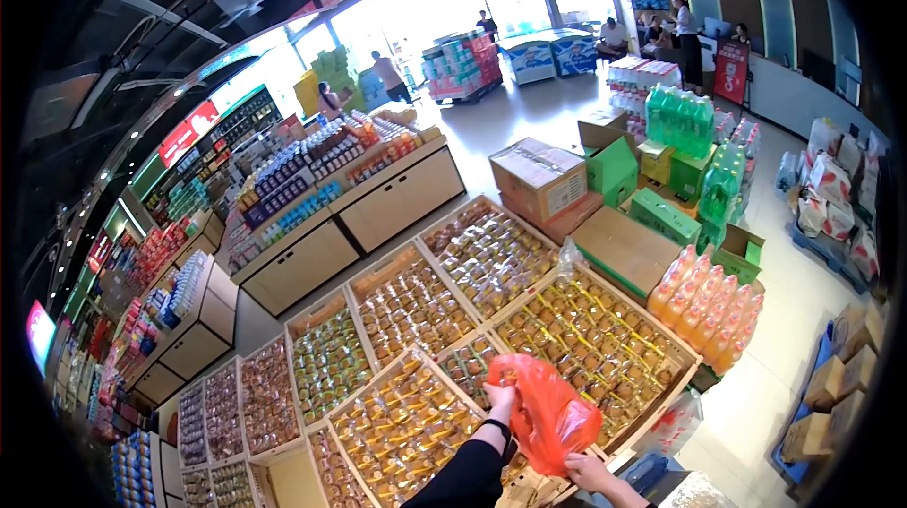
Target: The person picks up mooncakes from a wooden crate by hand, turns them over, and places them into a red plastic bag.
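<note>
A red plastic bag [548, 413] hangs in front of me above the wooden bins, bulging a little; what it holds, if anything, is hidden. My left hand [501, 401], with a dark band on the wrist, is closed on the bag's left edge. Lower down on the right, my right hand [588, 472] grips the bag's other side with bent fingers. Beneath and behind the bag, one bin of wrapped snacks [605, 347] shows rows of small brown pieces in clear packets. Left of my arm lies a bin of yellow-wrapped snacks [402, 428].
More snack bins [331, 352] stretch leftward. Cardboard boxes [539, 177], green bottles [723, 182] and orange drink bottles [704, 309] stand beyond the bins. Stocked shelves [350, 206] stand at the left. Boxes on a blue pallet [812, 395] sit at the right. Several people are farther back.
</note>
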Available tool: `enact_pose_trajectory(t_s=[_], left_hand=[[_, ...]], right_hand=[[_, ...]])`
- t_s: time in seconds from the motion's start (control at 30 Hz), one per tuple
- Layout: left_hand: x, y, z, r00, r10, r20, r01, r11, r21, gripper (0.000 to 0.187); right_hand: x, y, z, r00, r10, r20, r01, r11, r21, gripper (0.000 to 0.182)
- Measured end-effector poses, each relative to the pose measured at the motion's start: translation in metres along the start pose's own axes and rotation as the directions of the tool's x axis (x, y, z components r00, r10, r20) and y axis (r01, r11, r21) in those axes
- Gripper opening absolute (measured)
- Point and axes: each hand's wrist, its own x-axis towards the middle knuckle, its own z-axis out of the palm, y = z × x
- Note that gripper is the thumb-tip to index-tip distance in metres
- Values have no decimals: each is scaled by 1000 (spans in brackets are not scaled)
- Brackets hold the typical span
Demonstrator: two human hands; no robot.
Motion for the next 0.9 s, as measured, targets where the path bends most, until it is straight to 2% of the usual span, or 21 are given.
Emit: enact_pose_trajectory(t_s=[0.1,0.13,0.17,0.2,0.23,0.3,0.33,0.4,0.43,0.47,0.5,0.53,0.57,0.6,0.63,0.67,0.7,0.73,0.77,0.83,0.9], left_hand=[[-6,2,-10,976,-181,118,201,962,-187,38],[-8,5,-17,949,-253,190,293,929,-228,37],[-15,11,-26,879,-351,323,437,864,-250,25],[-26,14,-37,879,-352,322,437,864,-249,25],[-50,31,-50,868,-304,392,394,903,-172,27],[-68,26,-70,812,-183,554,279,956,-93,26],[-79,36,-82,817,-181,548,277,956,-97,26],[-114,60,-113,770,-209,602,11,949,315,24],[-121,47,-122,784,-130,607,-50,961,271,28],[-131,45,-131,795,-134,592,-34,964,264,28],[-142,48,-139,789,-50,612,-134,959,251,29],[-155,53,-146,776,32,630,-233,943,238,30],[-172,64,-148,763,22,646,-196,960,199,31],[-184,69,-150,775,17,632,-182,964,196,31],[-193,73,-151,736,79,673,-227,965,135,29],[-199,77,-151,690,141,710,-271,960,73,28],[-203,79,-151,644,142,752,-239,971,21,27],[-207,80,-150,652,138,746,-230,973,22,27],[-211,81,-149,652,169,739,-271,962,20,28],[-220,91,-149,662,170,730,-311,948,61,29],[-229,94,-154,687,173,705,-311,948,70,28]], right_hand=[[-10,27,15,1000,-5,-5,5,1000,7,10],[-12,28,18,1000,-5,-15,5,999,39,11],[-13,30,19,999,30,-33,-28,998,52,11],[-14,34,18,997,64,-50,-61,996,66,12],[-13,40,14,998,7,-62,-2,997,72,13],[-13,35,-8,994,47,-98,-42,998,53,14],[-16,34,-18,990,77,-121,-68,995,74,15],[-18,55,-23,961,223,-162,-220,975,37,17],[-16,33,-29,897,242,-370,-231,970,75,17],[-9,1,-41,791,256,-555,-232,966,115,17],[3,-24,-49,806,250,-536,-226,968,111,17],[14,-47,-56,770,96,-630,-157,987,-41,18],[20,-59,-60,715,-70,-696,-98,975,-198,20],[24,-60,-58,730,-72,-680,-87,976,-198,20],[34,-53,-50,862,-122,-493,70,990,-123,22],[46,-43,-39,937,-197,-288,202,979,-11,25],[58,-8,-16,988,-139,-62,134,988,-80,28],[69,22,5,985,-58,160,85,982,-167,31],[77,25,13,984,-57,169,85,983,-164,31],[97,20,18,986,167,-28,-164,900,-404,37],[98,45,28,954,301,-12,-273,850,-451,37]])
